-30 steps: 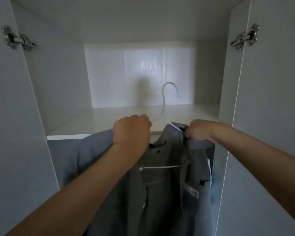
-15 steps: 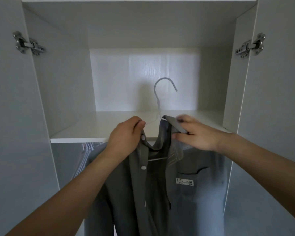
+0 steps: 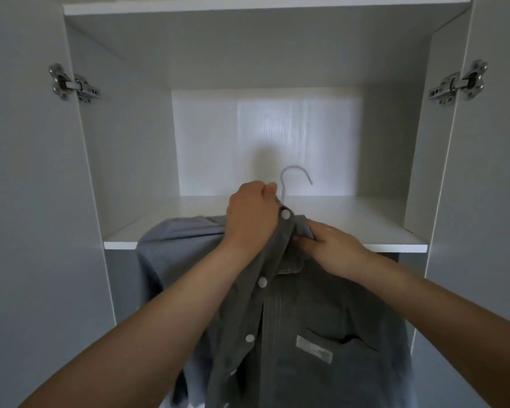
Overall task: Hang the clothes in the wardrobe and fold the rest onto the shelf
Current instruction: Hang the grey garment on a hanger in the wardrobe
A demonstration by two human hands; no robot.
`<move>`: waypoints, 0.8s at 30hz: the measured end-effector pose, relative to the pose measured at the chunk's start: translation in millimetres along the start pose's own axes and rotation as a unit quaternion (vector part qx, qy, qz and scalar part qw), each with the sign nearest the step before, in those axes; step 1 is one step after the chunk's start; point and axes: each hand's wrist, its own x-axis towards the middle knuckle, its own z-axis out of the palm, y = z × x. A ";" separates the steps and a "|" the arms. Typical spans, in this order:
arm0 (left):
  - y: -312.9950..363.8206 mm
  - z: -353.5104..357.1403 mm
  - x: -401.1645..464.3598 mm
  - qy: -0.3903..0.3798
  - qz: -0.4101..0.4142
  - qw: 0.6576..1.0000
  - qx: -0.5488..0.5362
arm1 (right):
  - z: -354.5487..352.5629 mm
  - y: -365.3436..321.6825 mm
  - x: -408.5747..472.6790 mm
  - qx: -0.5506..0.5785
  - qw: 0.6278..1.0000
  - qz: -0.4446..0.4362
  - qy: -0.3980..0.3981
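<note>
The grey shirt [image 3: 301, 319] hangs on a hanger [image 3: 295, 179] just in front of the shelf [image 3: 351, 219] edge — left hand [image 3: 252, 213] grips its collar by the hook, right hand [image 3: 330, 245] pinches the collar's other side.

White shelf [image 3: 351, 222] with grey shirt [image 3: 321, 319] draped over edge.

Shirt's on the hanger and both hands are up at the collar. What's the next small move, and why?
Probably close the top button. The left hand grips the placket beside it and the right hand pinches the opposite collar edge, so the neck looks open. The hanger hook stands free above the shelf, not yet hung.
</note>
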 end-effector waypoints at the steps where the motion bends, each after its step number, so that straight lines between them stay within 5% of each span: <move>1: 4.7 4.3 0.7 -0.012 0.009 1.000 -0.015 | 0.8 -7.0 2.5 0.113 0.993 -0.009 -0.002; 5: 19.4 -0.9 7.7 -0.051 0.090 0.994 0.020 | -7.3 -22.6 0.1 0.432 0.902 -0.017 -0.004; 8: 9.0 -30.0 22.9 -0.061 0.156 0.971 0.169 | -19.1 -13.4 -7.4 0.454 0.889 -0.034 0.043; 13: -54.6 -59.9 41.4 -0.143 0.146 0.929 0.307 | -25.9 2.0 -9.6 0.490 0.866 -0.055 0.080; 17: -82.4 -56.8 32.7 -0.122 0.202 0.944 0.231 | -25.3 3.1 -6.0 0.457 0.886 -0.047 0.064; 24: -62.6 -46.5 11.5 -0.291 0.130 0.941 0.109 | -12.6 -10.7 0.6 0.296 0.954 -0.053 0.017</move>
